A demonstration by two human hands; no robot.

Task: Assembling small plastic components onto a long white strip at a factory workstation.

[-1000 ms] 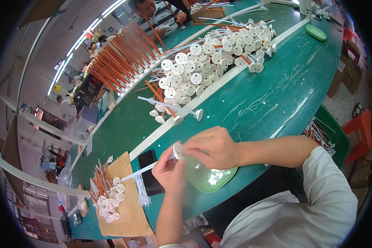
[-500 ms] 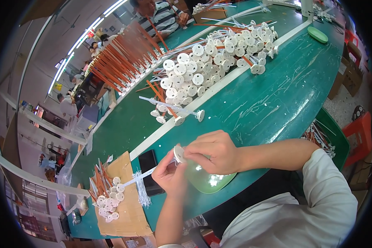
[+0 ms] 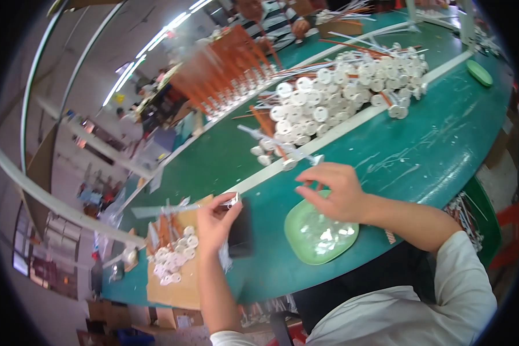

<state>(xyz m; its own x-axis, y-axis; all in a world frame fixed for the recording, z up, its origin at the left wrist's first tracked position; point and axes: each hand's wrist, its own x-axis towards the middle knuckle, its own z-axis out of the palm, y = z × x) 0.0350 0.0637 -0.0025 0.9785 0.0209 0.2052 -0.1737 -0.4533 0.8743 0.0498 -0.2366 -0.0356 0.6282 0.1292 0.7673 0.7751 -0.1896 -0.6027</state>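
My left hand point(image 3: 215, 224) is closed on a translucent strip with a small white disc at its end. The strip point(image 3: 164, 211) points left from the fingers, over the cardboard sheet point(image 3: 184, 291). On that sheet lies a bunch of white discs point(image 3: 173, 262) with brown and clear strips. My right hand point(image 3: 337, 193) hovers above the far edge of a shiny green dish point(image 3: 294, 242); its thumb and fingers are apart with nothing visible between them. What the dish holds is hard to make out, being small and glossy.
A big heap of white discs on strips point(image 3: 328, 98) lies across the green table point(image 3: 386, 167). Behind it stand rows of upright brown strips point(image 3: 219, 69). A dark phone point(image 3: 243, 228) lies beside my left hand. Another person point(image 3: 271, 26) sits at the far side.
My hands have come apart: the left moved left with the strip and disc, the right moved right, off the disc. The view has shifted, and the dish shows more fully.
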